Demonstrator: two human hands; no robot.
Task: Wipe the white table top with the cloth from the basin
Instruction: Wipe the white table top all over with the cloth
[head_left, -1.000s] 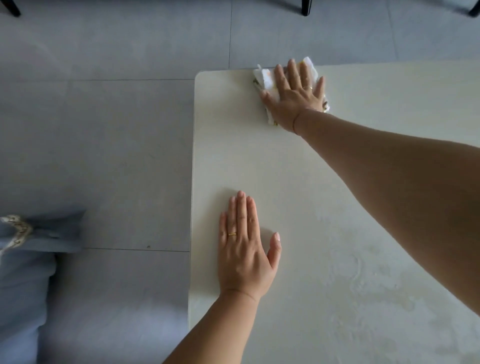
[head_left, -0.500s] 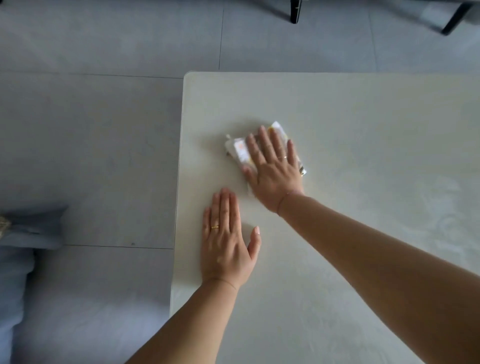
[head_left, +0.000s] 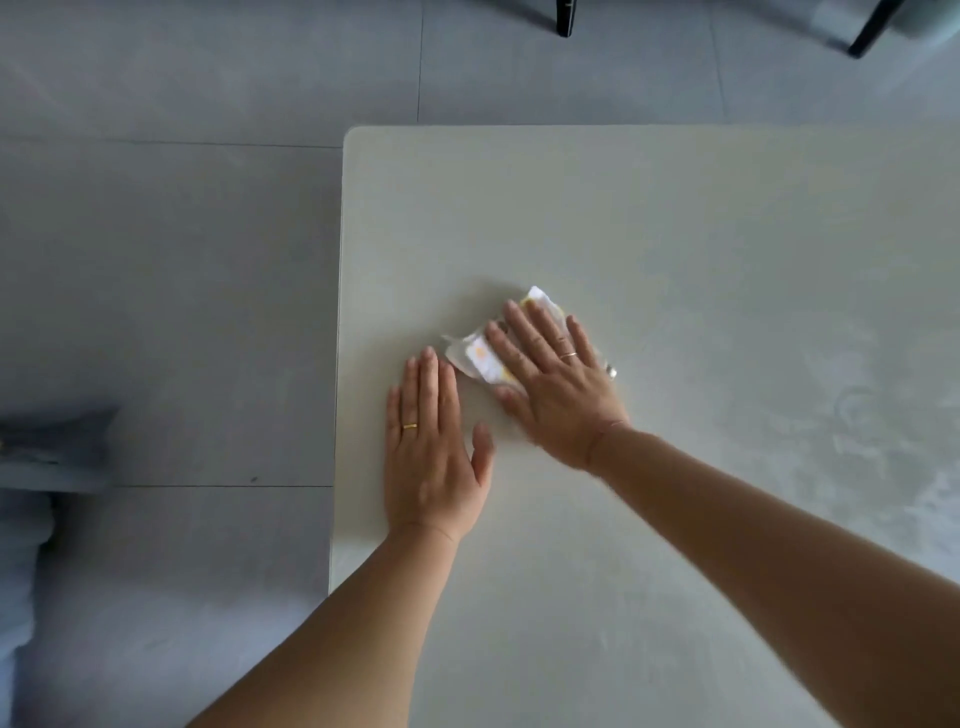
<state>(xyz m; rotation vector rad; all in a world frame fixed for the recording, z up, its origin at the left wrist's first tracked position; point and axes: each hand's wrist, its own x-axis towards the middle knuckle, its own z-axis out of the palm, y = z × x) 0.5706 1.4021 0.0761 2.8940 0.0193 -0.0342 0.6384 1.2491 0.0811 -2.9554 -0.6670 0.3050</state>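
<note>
Fingers (head_left: 524, 338) of our right hand (head_left: 558, 395) lie spread and flat on the folded white cloth with yellow print (head_left: 480, 358), presumably to press it down for wiping. Just beside them, our left hand (head_left: 431, 457) rests flat, fingers together, likely bracing us on the white table top (head_left: 675, 218). Nothing obstructs; grey floor tiles (head_left: 182, 260) lie beyond.
</note>
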